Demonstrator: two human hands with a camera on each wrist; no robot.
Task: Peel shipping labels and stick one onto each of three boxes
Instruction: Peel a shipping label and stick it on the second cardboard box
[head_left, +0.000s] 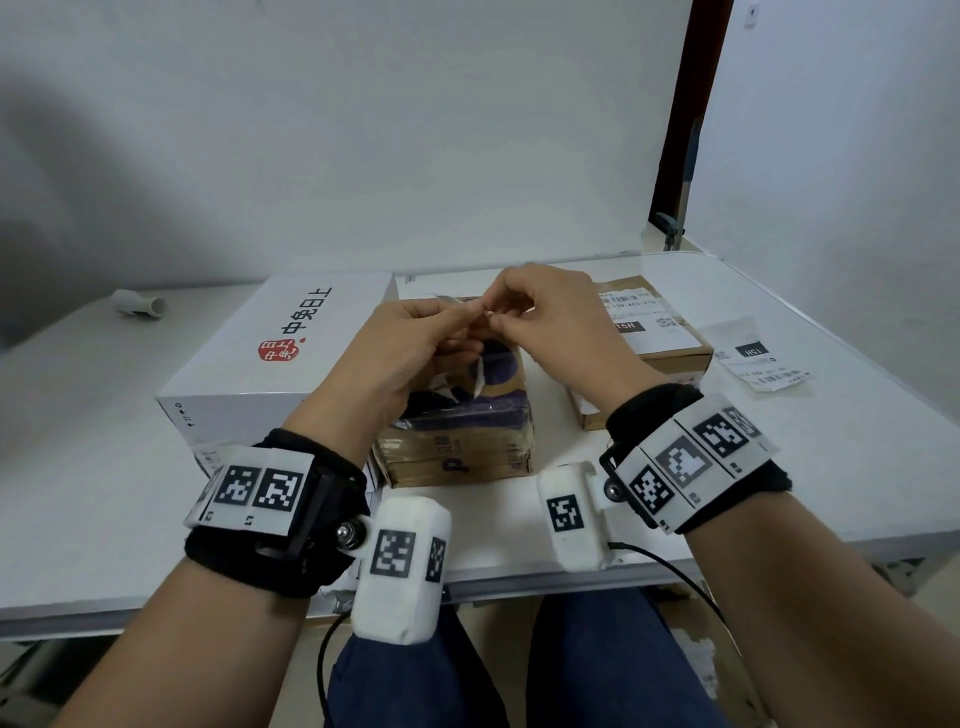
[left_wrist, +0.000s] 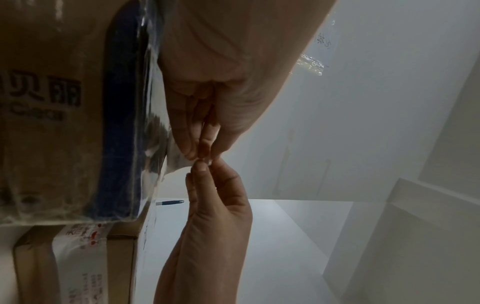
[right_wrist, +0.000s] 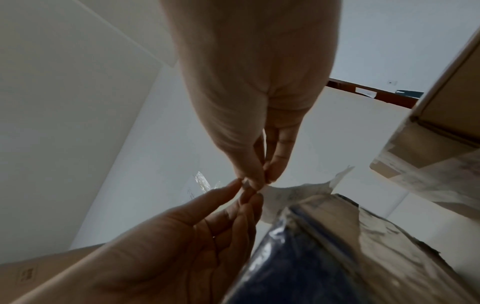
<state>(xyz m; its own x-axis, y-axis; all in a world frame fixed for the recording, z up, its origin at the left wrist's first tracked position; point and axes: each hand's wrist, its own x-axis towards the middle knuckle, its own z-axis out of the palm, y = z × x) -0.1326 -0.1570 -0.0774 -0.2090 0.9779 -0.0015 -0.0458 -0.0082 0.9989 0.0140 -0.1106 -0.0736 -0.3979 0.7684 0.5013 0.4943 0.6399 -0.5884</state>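
Observation:
Over the middle brown box with blue print (head_left: 462, 415), wrapped in clear plastic, both hands meet fingertip to fingertip. My left hand (head_left: 475, 312) and my right hand (head_left: 496, 318) each pinch one corner of a white shipping label (right_wrist: 293, 193). The label curls down from the fingertips toward the box top (right_wrist: 324, 236). In the left wrist view the label (left_wrist: 176, 160) hangs by the left fingertips (left_wrist: 201, 152). A large white box (head_left: 270, 353) with a red stamp stands to the left. On the right, a flat brown box (head_left: 654, 332) carries a label on its top.
A loose printed label (head_left: 756, 358) lies on the white table (head_left: 831, 441) right of the flat box. A grey tube (head_left: 139, 303) lies far left near the wall. A blue pen (left_wrist: 170, 202) lies behind the boxes. My knees are under the front edge.

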